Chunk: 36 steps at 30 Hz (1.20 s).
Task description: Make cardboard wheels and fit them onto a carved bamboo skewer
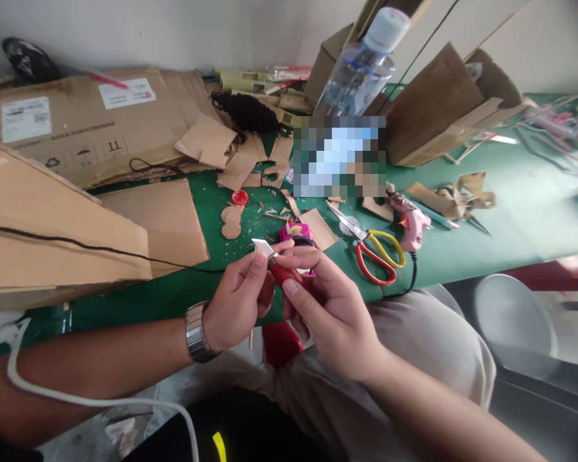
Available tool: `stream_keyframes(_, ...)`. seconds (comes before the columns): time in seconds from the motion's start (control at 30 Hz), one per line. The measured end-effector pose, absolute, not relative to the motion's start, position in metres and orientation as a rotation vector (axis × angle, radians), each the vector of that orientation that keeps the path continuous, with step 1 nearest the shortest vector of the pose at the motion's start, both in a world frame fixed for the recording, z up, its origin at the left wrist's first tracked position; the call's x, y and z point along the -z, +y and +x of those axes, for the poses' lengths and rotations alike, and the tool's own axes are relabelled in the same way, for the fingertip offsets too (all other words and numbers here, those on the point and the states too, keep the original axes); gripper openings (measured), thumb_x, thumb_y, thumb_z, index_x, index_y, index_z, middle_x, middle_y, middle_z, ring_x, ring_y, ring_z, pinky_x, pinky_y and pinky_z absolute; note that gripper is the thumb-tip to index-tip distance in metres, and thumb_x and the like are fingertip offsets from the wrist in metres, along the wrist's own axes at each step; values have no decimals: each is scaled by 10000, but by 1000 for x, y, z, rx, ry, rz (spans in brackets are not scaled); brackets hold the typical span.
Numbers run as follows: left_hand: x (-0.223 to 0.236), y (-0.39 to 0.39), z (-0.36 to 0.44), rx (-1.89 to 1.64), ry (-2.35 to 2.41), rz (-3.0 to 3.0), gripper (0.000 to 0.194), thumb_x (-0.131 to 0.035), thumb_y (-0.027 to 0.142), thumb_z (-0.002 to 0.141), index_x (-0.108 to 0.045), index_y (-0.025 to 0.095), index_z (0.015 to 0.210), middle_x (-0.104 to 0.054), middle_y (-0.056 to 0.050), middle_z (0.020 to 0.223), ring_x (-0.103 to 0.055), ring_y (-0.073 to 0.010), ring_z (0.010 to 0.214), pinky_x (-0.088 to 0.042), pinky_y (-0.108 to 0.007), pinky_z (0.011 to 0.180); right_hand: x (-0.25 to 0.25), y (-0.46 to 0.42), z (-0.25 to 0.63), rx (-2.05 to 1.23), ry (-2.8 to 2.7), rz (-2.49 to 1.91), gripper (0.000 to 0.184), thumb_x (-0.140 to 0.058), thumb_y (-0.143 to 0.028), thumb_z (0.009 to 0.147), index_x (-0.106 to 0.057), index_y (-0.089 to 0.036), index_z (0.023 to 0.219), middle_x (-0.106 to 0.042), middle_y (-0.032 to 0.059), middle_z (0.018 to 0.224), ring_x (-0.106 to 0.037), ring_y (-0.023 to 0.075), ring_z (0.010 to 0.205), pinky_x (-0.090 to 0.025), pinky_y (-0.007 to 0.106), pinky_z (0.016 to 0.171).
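My right hand (334, 311) is closed around the red handle of a craft knife (282, 273), whose short slanted blade points up and to the left. Close beside it, my left hand (238, 292) is closed, its thumb near the blade. A thin pale stick (250, 338) pokes out below the left hand and seems pinched in its fingers, which hide most of it. Just beyond the hands lies a pink packet (298, 232). Scissors (366, 240) with one red and one yellow handle rest to the right, near a pink glue gun (411, 224).
Cardboard boxes (62, 218) take up the left of the green table (462, 250). Cardboard scraps (243, 167) and round discs (230, 221) lie in the middle. A water bottle (361, 70) stands at the back, beside an open cardboard box (443, 109). A white cable (101, 402) crosses my left forearm.
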State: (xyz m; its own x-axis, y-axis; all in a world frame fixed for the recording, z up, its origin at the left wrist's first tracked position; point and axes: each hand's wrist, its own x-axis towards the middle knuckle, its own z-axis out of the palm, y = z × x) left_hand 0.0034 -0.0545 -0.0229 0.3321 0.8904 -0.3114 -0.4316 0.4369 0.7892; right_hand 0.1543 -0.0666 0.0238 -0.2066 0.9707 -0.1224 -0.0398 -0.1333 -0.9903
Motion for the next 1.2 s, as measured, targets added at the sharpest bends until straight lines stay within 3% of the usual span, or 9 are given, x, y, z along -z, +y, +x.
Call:
stream_keyframes(0.33, 16, -51, -1, -960, 855, 573, 667, -593, 664, 992, -655, 198, 1466, -415, 68, 559, -336, -81, 434, -264, -206, 411, -25, -65, 154, -1533, -1252, -1167, 147, -634, -237, 1045, -688, -263, 1178, -611, 58, 1178, -642, 113, 721, -560, 253, 532)
stream_keyframes(0.63, 20, -57, 3, -936, 804, 583, 714, -559, 701, 998, -651, 159, 1453, -331, 93, 537, -202, -64, 436, -211, -202, 388, -23, -68, 157, -1537, -1266, -1175, 118, -629, -256, 1059, -692, -270, 1158, -638, 61, 1180, -627, 123, 747, -554, 255, 547)
stream_keyframes(1.2, 19, -53, 4, -909, 775, 578, 724, -576, 695, 995, -630, 149, 1467, -278, 114, 528, -161, -58, 435, -176, -191, 381, -20, -67, 158, -1505, -1261, -1199, 124, -643, -277, 1055, -690, -266, 1169, -647, 53, 1144, -616, 109, 698, -527, 238, 508)
